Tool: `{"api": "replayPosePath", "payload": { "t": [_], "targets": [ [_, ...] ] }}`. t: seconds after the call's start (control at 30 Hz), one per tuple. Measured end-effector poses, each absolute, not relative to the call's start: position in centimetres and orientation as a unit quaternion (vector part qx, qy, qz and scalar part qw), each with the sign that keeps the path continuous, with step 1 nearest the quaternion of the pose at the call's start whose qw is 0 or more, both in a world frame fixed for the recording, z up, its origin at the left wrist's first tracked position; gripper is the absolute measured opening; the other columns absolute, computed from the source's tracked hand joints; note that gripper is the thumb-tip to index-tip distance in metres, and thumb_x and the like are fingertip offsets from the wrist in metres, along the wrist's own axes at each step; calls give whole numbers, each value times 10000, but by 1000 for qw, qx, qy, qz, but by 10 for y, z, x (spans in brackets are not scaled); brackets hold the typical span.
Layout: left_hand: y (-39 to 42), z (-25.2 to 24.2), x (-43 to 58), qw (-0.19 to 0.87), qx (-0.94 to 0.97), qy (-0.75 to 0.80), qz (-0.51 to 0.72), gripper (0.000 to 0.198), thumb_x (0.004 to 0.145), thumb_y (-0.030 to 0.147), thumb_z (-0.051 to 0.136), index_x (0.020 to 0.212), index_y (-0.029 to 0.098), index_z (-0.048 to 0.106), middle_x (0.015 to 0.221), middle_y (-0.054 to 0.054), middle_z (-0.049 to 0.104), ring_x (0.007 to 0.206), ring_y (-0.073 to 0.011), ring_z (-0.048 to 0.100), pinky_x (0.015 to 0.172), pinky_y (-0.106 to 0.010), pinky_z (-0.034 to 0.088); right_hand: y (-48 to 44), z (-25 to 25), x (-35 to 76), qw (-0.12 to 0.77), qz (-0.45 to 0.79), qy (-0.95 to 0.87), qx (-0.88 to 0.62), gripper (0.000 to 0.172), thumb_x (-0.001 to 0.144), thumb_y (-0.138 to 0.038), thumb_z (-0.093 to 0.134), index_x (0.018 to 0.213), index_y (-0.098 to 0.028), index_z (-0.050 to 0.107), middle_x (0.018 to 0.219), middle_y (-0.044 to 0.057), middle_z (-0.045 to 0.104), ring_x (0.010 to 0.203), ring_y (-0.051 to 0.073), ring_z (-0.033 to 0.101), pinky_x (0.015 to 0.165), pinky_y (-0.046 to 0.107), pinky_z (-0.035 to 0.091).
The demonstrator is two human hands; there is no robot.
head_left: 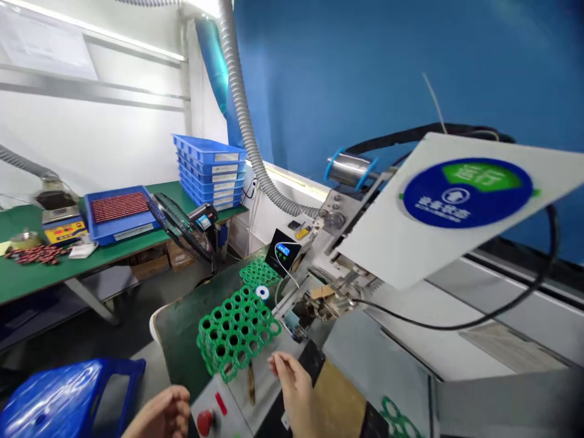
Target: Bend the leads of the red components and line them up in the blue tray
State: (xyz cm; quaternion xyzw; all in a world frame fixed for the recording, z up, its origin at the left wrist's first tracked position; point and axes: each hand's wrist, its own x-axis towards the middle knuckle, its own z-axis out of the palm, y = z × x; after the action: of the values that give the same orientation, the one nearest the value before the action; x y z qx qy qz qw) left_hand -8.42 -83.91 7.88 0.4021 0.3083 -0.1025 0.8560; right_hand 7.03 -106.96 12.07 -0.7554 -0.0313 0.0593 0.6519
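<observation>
My left hand (160,415) is at the bottom edge, left of a grey control panel with a red push button (205,421). Its fingers curve loosely, and nothing shows in them. My right hand (294,386) hovers in front of the machine, thumb and fingertips pinched together; whatever may be between them is too small to make out. Left of it stands a stack of green ring-grid holders (237,328), with a brown-handled tool (251,383) lying beside its near corner. The machine head (335,286) is just beyond my right hand.
A white sign panel (383,243) juts out at the right. Behind the stack are more green grids (259,272) and a small black display (283,252). A blue stool (59,395), a black fan (182,225), a green bench (27,277) and blue trays (210,173) are at the left.
</observation>
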Motion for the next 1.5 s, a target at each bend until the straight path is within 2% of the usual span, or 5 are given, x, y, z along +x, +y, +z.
{"api": "replayPosePath", "payload": {
  "t": [0.17,0.37,0.63,1.03,1.5],
  "targets": [
    [-753,111,-9,869,425,247,-57,531,472,606,839,738,177,671,642,-19,642,568,-151,551,560,-266,413,-1022,138,126,691,-15,16,-723,398,751,-567,673,866,-191,734,926,101,746,895,261,689,817,343,544],
    [-768,152,69,852,500,120,-93,433,655,561,771,792,159,690,702,-21,647,658,-143,547,625,-248,399,-990,141,174,730,-83,84,-673,547,740,-565,682,1139,-191,651,1166,136,695,938,272,696,751,364,567],
    [-808,189,145,819,569,35,-56,347,756,495,672,780,153,729,705,-21,647,731,-166,524,715,-269,391,-982,178,250,754,-172,52,-632,553,909,-374,594,1408,-223,410,1528,122,346,1340,319,411,1073,577,344],
    [-851,269,232,746,643,-173,-7,335,877,421,557,953,124,691,869,-70,713,830,-183,654,787,-326,512,-990,198,294,726,-244,70,-639,295,942,-409,538,1045,-143,614,924,35,659,770,156,650,712,349,553],
    [-892,250,354,451,833,-307,96,417,905,318,606,1283,172,507,1236,-97,596,1079,-244,610,936,-486,509,-997,197,292,597,-317,92,-731,249,925,-385,575,938,-146,645,870,20,667,778,158,649,755,363,540]
  ]
}}
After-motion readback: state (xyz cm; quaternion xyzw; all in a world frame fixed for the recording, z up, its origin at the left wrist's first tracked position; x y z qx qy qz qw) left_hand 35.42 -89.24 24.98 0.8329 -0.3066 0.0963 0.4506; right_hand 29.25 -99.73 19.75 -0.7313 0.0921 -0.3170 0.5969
